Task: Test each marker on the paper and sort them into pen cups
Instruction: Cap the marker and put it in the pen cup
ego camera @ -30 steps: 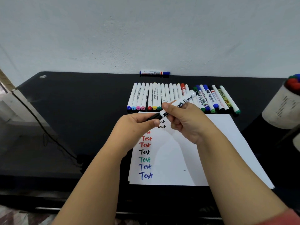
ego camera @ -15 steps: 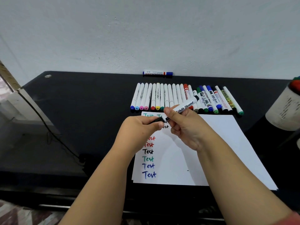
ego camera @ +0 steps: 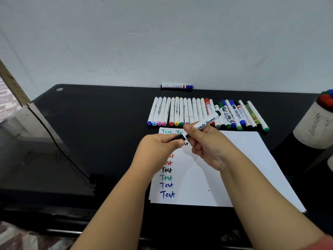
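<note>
While gripped at both ends above the paper (ego camera: 234, 168): black whiteboard marker (ego camera: 207, 123).
Right hand (ego camera: 207, 147) holds barrel; left hand (ego camera: 160, 147) now pinches its cap (ego camera: 177, 137), seam barely opening — uncapping for test.

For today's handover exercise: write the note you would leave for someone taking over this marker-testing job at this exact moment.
Left hand pinches the black cap; right hand grips the White Board marker over the paper.
Row of markers lies beyond the paper; one blue marker lies apart by the wall. A pen cup at the right edge holds some markers.
Done: several "Test" words written.
Left: handle this marker, test the row, sort into cups.
</note>
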Demonstrator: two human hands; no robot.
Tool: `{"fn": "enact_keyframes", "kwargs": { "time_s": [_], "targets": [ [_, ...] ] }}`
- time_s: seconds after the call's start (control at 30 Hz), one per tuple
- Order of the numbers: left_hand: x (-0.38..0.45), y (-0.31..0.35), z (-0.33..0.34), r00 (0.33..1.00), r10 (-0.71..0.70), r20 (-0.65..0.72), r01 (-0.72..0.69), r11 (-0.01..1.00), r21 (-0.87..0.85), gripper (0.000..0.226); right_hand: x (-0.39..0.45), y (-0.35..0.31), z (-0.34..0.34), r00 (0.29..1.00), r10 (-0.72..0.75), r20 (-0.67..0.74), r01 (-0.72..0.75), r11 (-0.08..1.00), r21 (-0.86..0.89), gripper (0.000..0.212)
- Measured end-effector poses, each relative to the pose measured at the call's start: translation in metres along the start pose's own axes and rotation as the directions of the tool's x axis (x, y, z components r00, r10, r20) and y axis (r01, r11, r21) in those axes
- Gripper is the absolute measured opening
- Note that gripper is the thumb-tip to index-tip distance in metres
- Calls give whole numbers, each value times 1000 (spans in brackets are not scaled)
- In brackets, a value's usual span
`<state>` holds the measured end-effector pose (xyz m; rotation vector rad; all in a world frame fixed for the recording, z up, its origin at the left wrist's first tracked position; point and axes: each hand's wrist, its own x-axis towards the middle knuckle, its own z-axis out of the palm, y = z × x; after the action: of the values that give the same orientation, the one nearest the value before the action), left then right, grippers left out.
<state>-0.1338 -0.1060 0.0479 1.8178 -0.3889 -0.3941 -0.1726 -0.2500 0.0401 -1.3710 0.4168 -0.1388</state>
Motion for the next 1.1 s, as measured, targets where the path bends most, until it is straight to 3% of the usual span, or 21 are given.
{"fn": "enact_keyframes", "kwargs": {
  "time_s": [0.13,0.3,0.37,0.43,0.5,0.57,0.67,0.77,0.83,0.9,1.1],
  "targets": [
    [-4,7,1,999,41,3,-41,995,89,13,-8,-10,-6,995,12,-102,-3,996,84,30],
    [-15,14,-1,999,48,-17,-45,987,153,29,-28,-27,-22,976,-59,-211,115,958,261,19],
    [-22,18,0,999,48,-3,-46,983,176,31,-36,-31,-30,955,-106,-275,158,972,174,32],
    [-29,24,4,999,38,8,-39,985,168,29,-46,-36,-37,922,-213,-322,175,974,-143,38],
    [-36,31,8,1000,30,5,-30,990,140,25,-57,-41,-42,884,-386,-262,194,814,-547,24],
    [-40,38,12,1000,25,1,-25,992,120,22,-68,-45,-46,853,-510,-108,204,518,-831,15],
    [-43,48,21,999,26,22,-29,992,121,19,-81,-48,-51,858,-495,137,235,142,-962,29],
    [-42,56,36,995,61,75,-69,993,101,21,-87,-47,-61,852,-470,232,258,-10,-966,29],
    [-39,61,49,988,79,134,-86,995,49,27,-90,-50,-75,839,-511,187,209,-14,-978,23],
    [-34,66,62,974,97,203,-100,995,5,36,-92,-56,-95,833,-545,94,143,48,-989,20],
    [-5,68,118,918,110,380,-158,983,98,50,-100,-82,-172,738,-669,-90,122,264,-957,26]
  ]
}}
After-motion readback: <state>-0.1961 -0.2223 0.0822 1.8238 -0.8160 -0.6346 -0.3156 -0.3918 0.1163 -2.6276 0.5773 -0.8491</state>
